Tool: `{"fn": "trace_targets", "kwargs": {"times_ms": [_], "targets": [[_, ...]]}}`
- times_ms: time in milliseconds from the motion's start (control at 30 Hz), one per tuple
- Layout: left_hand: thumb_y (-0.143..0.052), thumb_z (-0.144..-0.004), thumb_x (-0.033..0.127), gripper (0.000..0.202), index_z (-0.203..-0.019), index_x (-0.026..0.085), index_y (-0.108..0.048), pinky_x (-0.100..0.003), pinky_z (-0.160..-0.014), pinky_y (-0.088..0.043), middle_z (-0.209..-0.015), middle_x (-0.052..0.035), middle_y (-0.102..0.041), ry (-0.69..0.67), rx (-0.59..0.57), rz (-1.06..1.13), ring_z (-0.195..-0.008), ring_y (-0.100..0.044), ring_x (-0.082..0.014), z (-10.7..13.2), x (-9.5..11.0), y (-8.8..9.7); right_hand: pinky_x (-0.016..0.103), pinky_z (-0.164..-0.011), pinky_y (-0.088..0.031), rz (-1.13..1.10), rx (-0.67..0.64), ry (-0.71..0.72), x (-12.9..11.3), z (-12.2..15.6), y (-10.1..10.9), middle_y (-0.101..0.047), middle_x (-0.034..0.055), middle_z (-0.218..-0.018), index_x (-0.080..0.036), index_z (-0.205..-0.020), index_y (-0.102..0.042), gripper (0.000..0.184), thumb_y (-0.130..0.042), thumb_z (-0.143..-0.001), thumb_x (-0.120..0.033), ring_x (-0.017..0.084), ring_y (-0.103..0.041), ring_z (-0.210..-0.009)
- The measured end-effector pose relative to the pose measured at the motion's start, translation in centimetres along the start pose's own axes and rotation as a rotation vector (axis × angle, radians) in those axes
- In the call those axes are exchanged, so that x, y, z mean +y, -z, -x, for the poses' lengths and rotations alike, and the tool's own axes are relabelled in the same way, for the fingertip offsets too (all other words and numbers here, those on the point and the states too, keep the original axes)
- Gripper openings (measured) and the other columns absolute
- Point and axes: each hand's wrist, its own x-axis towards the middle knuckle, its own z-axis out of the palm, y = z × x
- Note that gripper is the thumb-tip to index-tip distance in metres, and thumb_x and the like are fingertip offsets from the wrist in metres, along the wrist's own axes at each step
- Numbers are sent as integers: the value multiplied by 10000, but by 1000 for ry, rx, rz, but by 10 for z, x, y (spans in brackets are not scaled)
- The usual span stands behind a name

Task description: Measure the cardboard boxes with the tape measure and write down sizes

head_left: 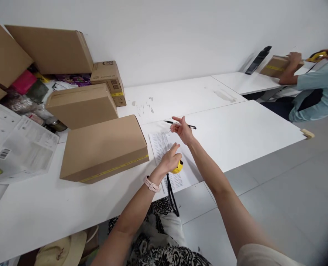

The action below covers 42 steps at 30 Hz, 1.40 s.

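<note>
My left hand [171,159], with a pink watch band [152,184] at its wrist, is closed around a yellow tape measure [177,167]. A black strap [171,194] hangs from the tape measure past the table edge. Beyond it, my right hand [182,130] holds a black pen [191,126] crosswise, with some fingers stretched out. Beneath both hands lie printed sheets [160,146] with columns of small text, too small to read. Left of the sheets sits a closed cardboard box [104,146] with yellow tape along its side.
More cardboard boxes [82,101] and wrapped goods crowd the left of the white table [222,136]. A white carton with avocado pictures [22,144] stands there too. At the far right a person in a light blue shirt [319,92] handles a box, near a black bottle [258,61].
</note>
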Motion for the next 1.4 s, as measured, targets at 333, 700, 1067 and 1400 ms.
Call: {"fn": "trace_targets", "kwargs": {"times_ms": [333, 700, 1067, 1400], "targets": [[-443, -856, 261, 697, -1531, 83, -435, -348, -1261, -156, -1663, -116, -279, 21, 56, -95, -1542, -237, -254, -36, -31, 8, 293, -677, -506, 175, 116, 3, 43, 7, -3, -660, 8, -857, -243, -849, -627, 226, -717, -798, -443, 159, -609, -771], [-476, -858, 240, 663, -1503, 84, -475, -327, -1247, -171, -1656, -126, -299, 10, 57, -181, -1538, -247, -271, -40, -29, 7, 268, -530, -293, 304, 197, 100, 62, -2, 2, -397, -71, -580, -233, -641, -400, 284, -664, -733, -282, 100, -365, -536], [-444, -896, 238, 567, -1432, 93, -562, -344, -1202, -287, -1637, -127, -328, 23, 75, -265, -1482, -380, -277, -39, -28, 7, 279, -542, -239, 426, 175, 132, 59, -1, 0, -336, -64, -572, -230, -598, -381, 231, -586, -703, -255, 107, -292, -566], [-436, -889, 221, 483, -1307, 109, -649, -371, -1152, -361, -1627, -121, -366, -5, 81, -298, -1410, -480, -315, -38, -26, 8, 283, -539, -232, 446, 170, 131, 62, -2, 0, -340, -63, -576, -229, -596, -383, 223, -581, -699, -242, 106, -292, -565]]}}
